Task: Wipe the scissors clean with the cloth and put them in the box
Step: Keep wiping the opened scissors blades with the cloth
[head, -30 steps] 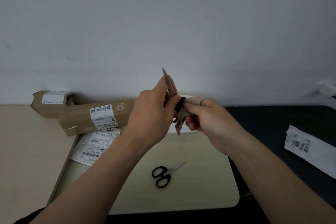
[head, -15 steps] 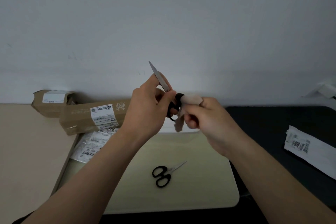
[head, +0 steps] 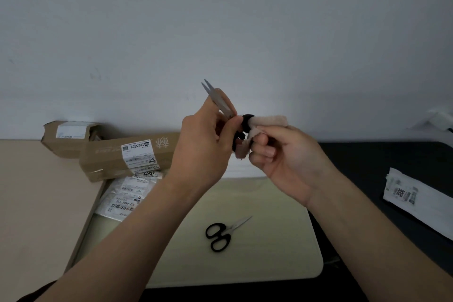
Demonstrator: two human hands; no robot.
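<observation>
Pinching the scissors (head: 220,103) by the blades, tips up, the left hand (head: 203,144) steadies them; the right hand (head: 284,154) presses the cloth (head: 259,127) on the handle. Rub around each loop, fingers off the edges.

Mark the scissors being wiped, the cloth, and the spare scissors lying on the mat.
held scissors (head: 219,100): head view, on the blades above the left hand's grip.
cloth (head: 268,120): head view, on the upper fold over the right hand.
spare scissors (head: 220,235): head view, on the black handles.
</observation>
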